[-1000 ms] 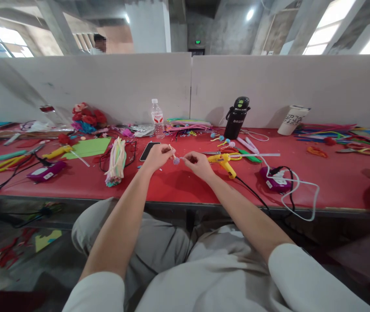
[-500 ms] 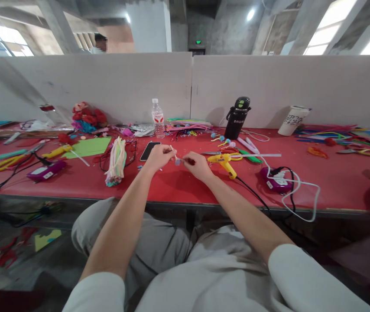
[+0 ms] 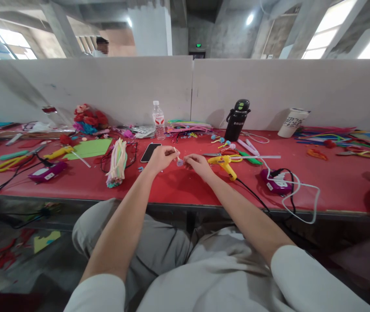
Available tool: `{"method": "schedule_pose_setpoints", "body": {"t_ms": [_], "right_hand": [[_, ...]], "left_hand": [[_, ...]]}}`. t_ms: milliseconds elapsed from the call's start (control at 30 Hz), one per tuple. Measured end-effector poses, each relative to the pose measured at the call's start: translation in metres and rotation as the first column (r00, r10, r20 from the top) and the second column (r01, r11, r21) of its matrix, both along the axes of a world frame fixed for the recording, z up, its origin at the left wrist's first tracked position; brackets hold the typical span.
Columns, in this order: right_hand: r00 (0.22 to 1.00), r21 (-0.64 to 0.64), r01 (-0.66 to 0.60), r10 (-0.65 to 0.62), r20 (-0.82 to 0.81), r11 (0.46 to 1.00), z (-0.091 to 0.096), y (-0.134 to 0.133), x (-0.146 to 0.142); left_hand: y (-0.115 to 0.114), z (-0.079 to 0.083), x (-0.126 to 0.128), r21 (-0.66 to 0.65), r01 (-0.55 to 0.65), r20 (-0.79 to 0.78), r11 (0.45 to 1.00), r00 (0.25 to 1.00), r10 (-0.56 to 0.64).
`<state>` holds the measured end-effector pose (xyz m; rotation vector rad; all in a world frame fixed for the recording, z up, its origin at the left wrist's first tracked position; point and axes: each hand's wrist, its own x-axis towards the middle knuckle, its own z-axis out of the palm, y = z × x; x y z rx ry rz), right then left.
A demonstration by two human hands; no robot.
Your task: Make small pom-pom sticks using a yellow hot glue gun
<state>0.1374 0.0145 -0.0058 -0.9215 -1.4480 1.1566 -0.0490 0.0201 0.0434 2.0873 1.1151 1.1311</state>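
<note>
Red surface running wide under grey dividers, strewn with craft bits. Left hand and right hand meeting just above it, near the front middle. Left fingers pinched on a thin pale stick; right fingers closed on a small bluish pompom at the stick's lower end, between the two hands. Too small to tell whether pompom and stick are joined or only touching.

Best handled, by the look of it, with the stick kept steady in the left pinch and the pompom pressed squarely onto its tip, wrists low near the surface; yellow glue gun lying just right of the right hand, its cord trailing toward a purple power strip, worth keeping clear of.

Containers along the back: clear water bottle, capped, contents unclear; black flask, lid shut; white paper cup leaning on the divider, inside hidden. Phone flat beside the left hand.
</note>
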Motion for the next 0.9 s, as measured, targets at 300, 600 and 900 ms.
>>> {"method": "schedule_pose_setpoints", "body": {"t_ms": [300, 600, 900], "right_hand": [[0.984, -0.096, -0.057, 0.04, -0.171, 0.994, -0.0012, -0.0011, -0.0034], [0.993, -0.064, -0.007, 0.0, -0.117, 0.998, -0.0053, 0.0017, -0.0029], [0.986, -0.146, -0.048, 0.024, -0.164, 0.988, -0.001, 0.0005, -0.0013]], "left_hand": [[-0.0008, 0.0004, 0.0014, 0.029, -0.03, -0.004, 0.999, 1.0, 0.03], [-0.003, 0.0024, 0.0019, 0.007, -0.044, -0.045, 0.999, 0.998, 0.044], [-0.0063, 0.0051, 0.0037, -0.026, -0.03, -0.034, 0.999, 0.999, 0.029]]}}
